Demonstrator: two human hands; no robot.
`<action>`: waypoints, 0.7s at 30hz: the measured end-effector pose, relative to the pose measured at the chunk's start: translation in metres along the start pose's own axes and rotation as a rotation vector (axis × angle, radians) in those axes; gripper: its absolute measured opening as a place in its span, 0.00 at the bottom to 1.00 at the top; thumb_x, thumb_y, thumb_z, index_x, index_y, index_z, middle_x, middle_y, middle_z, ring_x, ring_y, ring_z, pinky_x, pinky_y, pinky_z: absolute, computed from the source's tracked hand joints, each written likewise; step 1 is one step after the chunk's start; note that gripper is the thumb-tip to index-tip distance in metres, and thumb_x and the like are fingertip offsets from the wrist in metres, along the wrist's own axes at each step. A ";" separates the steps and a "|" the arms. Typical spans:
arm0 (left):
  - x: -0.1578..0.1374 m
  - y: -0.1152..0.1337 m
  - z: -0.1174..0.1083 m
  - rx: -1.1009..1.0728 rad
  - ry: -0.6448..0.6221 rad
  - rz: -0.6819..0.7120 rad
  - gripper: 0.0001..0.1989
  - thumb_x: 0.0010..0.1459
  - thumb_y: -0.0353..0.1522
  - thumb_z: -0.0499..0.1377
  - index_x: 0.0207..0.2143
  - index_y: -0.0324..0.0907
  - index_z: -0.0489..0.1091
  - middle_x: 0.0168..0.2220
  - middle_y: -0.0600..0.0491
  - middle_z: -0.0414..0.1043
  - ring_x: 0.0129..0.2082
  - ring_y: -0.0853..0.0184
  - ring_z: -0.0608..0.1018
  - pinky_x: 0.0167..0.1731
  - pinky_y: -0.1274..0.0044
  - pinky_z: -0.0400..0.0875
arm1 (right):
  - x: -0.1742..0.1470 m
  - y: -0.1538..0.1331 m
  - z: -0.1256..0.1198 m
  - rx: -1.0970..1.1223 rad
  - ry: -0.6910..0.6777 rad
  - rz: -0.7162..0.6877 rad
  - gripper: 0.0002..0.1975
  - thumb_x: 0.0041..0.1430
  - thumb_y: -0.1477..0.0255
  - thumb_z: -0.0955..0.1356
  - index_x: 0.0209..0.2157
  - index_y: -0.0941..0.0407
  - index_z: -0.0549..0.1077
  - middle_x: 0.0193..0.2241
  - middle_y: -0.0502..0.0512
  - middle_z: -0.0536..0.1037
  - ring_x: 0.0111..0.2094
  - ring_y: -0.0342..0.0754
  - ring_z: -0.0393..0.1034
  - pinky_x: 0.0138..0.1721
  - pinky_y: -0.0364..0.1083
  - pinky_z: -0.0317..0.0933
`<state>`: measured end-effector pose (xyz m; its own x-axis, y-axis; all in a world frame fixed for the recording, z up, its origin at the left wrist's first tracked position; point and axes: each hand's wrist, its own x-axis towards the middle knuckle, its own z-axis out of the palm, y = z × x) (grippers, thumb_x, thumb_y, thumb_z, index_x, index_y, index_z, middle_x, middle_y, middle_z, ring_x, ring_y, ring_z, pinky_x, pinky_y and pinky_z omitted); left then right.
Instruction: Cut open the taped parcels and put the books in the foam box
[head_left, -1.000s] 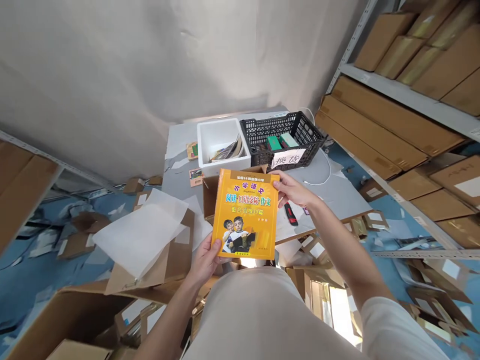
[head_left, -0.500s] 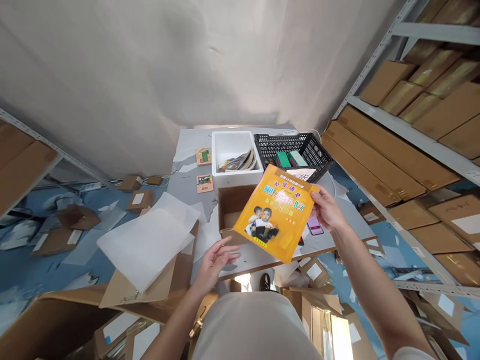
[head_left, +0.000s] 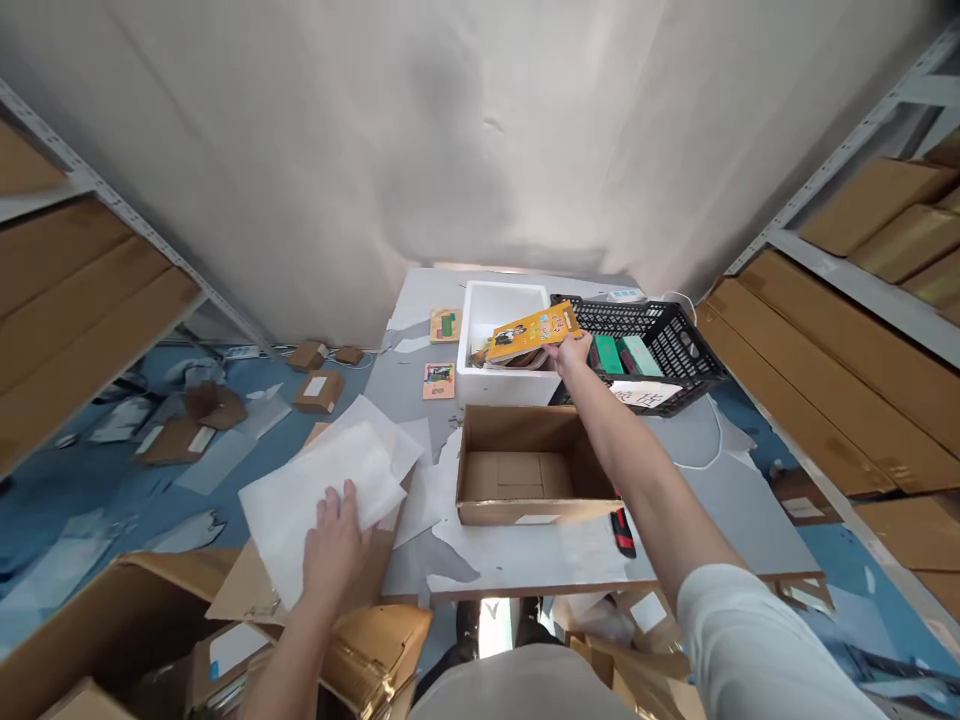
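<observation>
A person's right hand (head_left: 571, 352), arm stretched toward the upper centre of the frame, grips by its edge a thin yellow-orange paperback book with a photo on its cover (head_left: 531, 331), holding it tilted above the open white foam box (head_left: 501, 302) that stands at the far end of the grey bench (head_left: 742, 500). More books lie inside that box, beneath the held one. The left hand (head_left: 335, 545), in the lower left of the frame, rests palm down with fingers spread on a stack of white foam sheets (head_left: 330, 480), pressing rather than clasping it; the sheets lie on a flattened brown cardboard piece (head_left: 247, 585) just beside the bench's near edge. At the centre of the frame an open brown cardboard carton (head_left: 525, 470) sits on the bench, nothing in it but its folded bottom flaps. To the right of the foam box, touching it, stands a black plastic lattice crate (head_left: 675, 345) holding green boxes (head_left: 626, 355), with a white handwritten label (head_left: 645, 393) on its near wall. A red-and-black utility knife (head_left: 622, 531) lies by the carton's lower right corner. Two small picture cards (head_left: 439, 380) lie on the bench left of the foam box. Metal shelves stacked with brown cartons (head_left: 847, 340) line the right side, and cardboard scraps litter the blue floor (head_left: 67, 510) at left.
</observation>
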<state>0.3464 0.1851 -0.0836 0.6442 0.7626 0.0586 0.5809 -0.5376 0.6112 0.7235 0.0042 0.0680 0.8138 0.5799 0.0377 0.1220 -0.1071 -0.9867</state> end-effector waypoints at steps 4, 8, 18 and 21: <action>-0.005 -0.004 0.007 -0.135 0.027 -0.121 0.19 0.48 0.34 0.57 0.44 0.40 0.70 0.51 0.39 0.69 0.55 0.39 0.64 0.52 0.50 0.53 | 0.011 0.013 0.003 0.008 -0.058 0.077 0.18 0.61 0.66 0.65 0.51 0.58 0.66 0.49 0.58 0.69 0.45 0.49 0.68 0.44 0.54 0.66; -0.013 0.025 0.012 -0.438 0.135 -0.377 0.15 0.50 0.34 0.57 0.40 0.37 0.71 0.36 0.45 0.74 0.48 0.46 0.71 0.51 0.57 0.60 | 0.009 0.022 -0.019 0.005 -0.101 0.171 0.18 0.61 0.67 0.65 0.51 0.59 0.66 0.48 0.59 0.70 0.44 0.49 0.69 0.43 0.53 0.66; -0.032 0.073 0.075 -0.822 0.120 -0.613 0.17 0.56 0.40 0.56 0.44 0.40 0.69 0.40 0.52 0.75 0.49 0.63 0.72 0.45 0.76 0.69 | -0.163 0.110 -0.166 0.074 0.221 0.121 0.19 0.51 0.61 0.70 0.45 0.51 0.69 0.41 0.55 0.76 0.34 0.48 0.75 0.44 0.55 0.69; -0.030 0.065 0.087 -0.669 -0.125 -0.624 0.11 0.56 0.34 0.57 0.38 0.35 0.70 0.34 0.54 0.73 0.42 0.60 0.73 0.39 0.74 0.70 | -0.228 0.194 -0.160 0.045 0.349 0.368 0.19 0.48 0.60 0.70 0.42 0.52 0.69 0.38 0.57 0.76 0.32 0.51 0.75 0.42 0.59 0.69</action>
<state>0.4083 0.0964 -0.1148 0.3824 0.7790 -0.4968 0.4571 0.3078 0.8345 0.6531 -0.2781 -0.1071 0.9405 0.2048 -0.2710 -0.2271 -0.2142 -0.9500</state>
